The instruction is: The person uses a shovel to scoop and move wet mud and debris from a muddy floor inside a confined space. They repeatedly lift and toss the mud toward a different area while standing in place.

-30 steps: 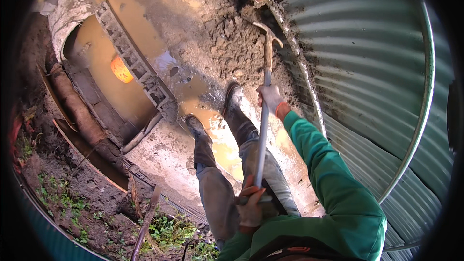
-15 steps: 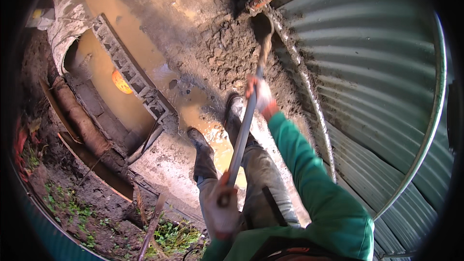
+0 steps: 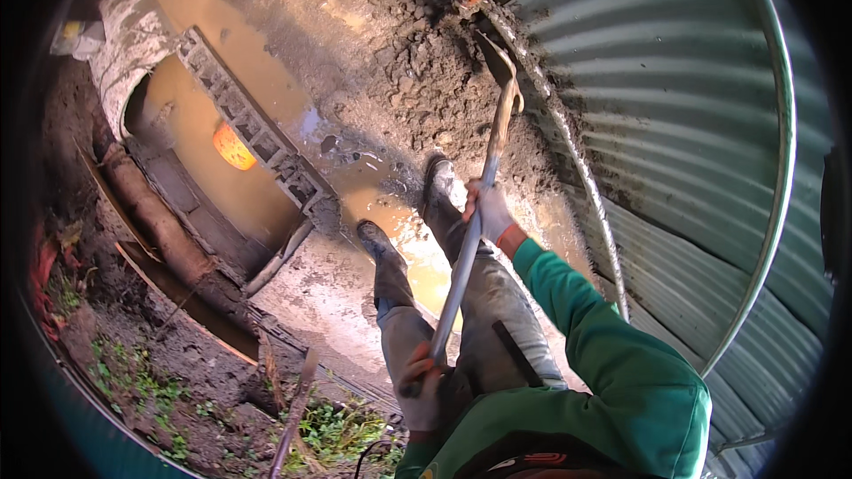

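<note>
A long-handled shovel [image 3: 459, 277] slants across the view, held in both of my hands. Gloved and closed, my right hand [image 3: 493, 211] wraps around the middle of the shaft. Lower down, by my thighs, my left hand [image 3: 421, 397] grips the handle's end. The shovel's blade [image 3: 499, 60] rests at the edge of a heap of clumpy wet mud [image 3: 424, 71], beside a dirty metal rail along the corrugated wall. How much mud lies on the blade, I cannot tell.
Green corrugated sheets [image 3: 657, 115] with a curved pipe [image 3: 774, 213] rise on the right. To the left, a row of hollow blocks [image 3: 244, 115] borders muddy water holding an orange round object [image 3: 233, 147]. A large pipe [image 3: 133, 53] opens there. My boots [image 3: 438, 179] stand beside a puddle.
My right hand and the shovel have come back a little toward me. The blade has shifted slightly and shows more clearly near the rail. Both hands keep their grip.
</note>
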A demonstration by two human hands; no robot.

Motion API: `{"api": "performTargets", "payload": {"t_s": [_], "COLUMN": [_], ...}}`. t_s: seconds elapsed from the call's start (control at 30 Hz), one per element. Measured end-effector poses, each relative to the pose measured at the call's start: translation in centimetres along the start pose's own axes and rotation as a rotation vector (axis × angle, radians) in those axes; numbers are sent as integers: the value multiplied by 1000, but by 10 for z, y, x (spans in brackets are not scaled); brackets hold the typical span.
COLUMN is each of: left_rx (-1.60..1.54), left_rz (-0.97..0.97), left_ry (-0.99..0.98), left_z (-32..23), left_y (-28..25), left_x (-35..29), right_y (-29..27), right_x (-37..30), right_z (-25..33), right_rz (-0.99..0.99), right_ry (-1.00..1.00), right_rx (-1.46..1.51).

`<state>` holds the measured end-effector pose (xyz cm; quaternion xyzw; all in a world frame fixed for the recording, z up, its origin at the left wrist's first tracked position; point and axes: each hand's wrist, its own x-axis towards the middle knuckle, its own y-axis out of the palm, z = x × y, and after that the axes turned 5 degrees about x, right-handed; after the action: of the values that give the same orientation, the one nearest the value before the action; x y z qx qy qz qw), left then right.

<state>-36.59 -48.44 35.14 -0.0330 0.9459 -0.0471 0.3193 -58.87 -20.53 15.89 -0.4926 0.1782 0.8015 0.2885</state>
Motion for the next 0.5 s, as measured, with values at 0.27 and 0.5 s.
{"api": "performTargets", "payload": {"t_s": [0.27, 0.5], "left_rx": [-12, 498], "left_rz": [151, 591], "left_ry": [-132, 247], "left_z": [-124, -194], "left_y": [-138, -29], "left_x": [-31, -15], "right_y": [23, -13], "right_x": [-119, -175], "right_z": [-86, -85], "right_rz": [37, 215], "right_ry": [79, 138], "right_rx": [518, 840]}}
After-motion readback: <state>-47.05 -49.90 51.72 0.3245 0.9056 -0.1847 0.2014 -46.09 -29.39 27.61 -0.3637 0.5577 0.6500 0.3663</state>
